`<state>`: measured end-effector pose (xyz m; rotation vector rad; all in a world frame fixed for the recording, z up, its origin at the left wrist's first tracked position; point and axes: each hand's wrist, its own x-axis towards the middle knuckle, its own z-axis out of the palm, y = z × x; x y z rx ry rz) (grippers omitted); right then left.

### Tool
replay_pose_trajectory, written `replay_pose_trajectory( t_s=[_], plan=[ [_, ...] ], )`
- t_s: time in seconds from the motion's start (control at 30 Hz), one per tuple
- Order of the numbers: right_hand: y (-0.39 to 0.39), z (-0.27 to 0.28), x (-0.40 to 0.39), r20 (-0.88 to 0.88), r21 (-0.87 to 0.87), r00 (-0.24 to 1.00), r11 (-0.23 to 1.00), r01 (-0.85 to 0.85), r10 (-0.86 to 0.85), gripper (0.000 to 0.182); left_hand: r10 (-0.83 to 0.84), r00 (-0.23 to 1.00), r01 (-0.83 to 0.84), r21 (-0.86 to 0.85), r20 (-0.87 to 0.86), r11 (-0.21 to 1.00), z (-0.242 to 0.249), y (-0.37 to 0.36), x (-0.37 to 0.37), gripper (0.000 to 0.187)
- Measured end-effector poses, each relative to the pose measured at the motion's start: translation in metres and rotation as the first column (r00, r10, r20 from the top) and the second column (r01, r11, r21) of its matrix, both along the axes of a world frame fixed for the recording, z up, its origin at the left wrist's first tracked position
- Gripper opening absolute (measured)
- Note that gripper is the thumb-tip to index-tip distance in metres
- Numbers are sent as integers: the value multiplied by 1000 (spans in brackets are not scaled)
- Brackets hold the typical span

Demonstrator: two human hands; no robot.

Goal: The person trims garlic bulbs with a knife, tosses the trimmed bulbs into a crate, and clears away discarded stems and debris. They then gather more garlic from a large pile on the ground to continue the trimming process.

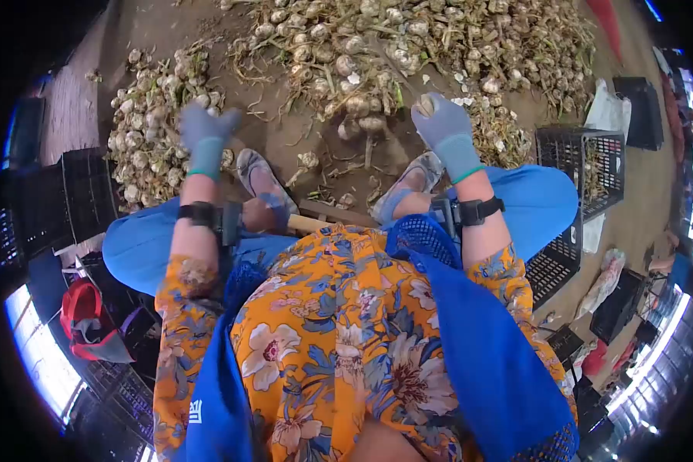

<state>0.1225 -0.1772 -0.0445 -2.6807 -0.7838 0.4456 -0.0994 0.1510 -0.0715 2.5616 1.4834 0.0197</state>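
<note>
My left hand (206,129), in a grey-blue knit glove, is over the garlic heap on the left. It is blurred, but the thumb stands apart from the fingers, and no held thing shows in it. My right hand (443,123), gloved the same way, is closed around a tan garlic bulb (425,105), mostly covered by the fingers. Between my feet and the big pile, a few garlic bulbs with stalks (362,115) lie on the dirt floor. The left heap (142,127) shows pale bulbs with short stems.
A large pile of garlic with dry stalks (508,46) spreads across the front. Black plastic crates (577,146) stand at my right, and more dark crates (65,200) at my left. A single loose bulb (308,159) lies near my left shoe (263,179). A red-and-grey item (92,319) is behind left.
</note>
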Motion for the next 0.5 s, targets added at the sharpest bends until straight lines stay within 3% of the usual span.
replay_pose_trajectory(
  t_s=[0.03,0.07,0.13,0.17,0.23,0.3,0.37,0.4,0.43,0.5],
  plan=[
    [-1,-4,-1,-54,-2,998,1000,26,-26,32,-234,970,218,-181,-72,959,-11,-31,12,64],
    [3,-4,-4,-14,48,1000,999,-11,12,32,-384,870,287,-315,-310,904,-45,-53,20,61],
    [14,-5,-6,-21,20,1000,1000,-13,13,31,-449,885,344,-474,-125,810,-119,-97,13,58],
    [20,-5,-7,-28,1,999,1000,-19,19,31,-458,881,353,-478,-119,804,-138,-105,11,58],
    [19,-5,-10,-1,21,999,999,-43,43,30,-520,835,358,-541,-180,761,-143,-121,19,57],
    [14,-15,-12,-122,34,991,998,-45,49,28,-521,848,403,-513,-103,758,-152,-108,17,52],
    [11,-25,-3,-34,38,993,993,-111,113,29,-224,931,364,-699,288,615,-195,-67,24,45],
    [10,-23,-3,-71,24,993,995,-92,94,30,38,864,438,-786,502,436,-204,-56,27,43],
    [9,-22,-7,-110,6,991,997,-71,71,30,32,866,436,-785,499,441,-174,-59,31,43],
    [14,-14,-9,-97,18,991,996,-90,91,30,101,798,523,-766,594,373,-55,-77,60,44]
  ],
)
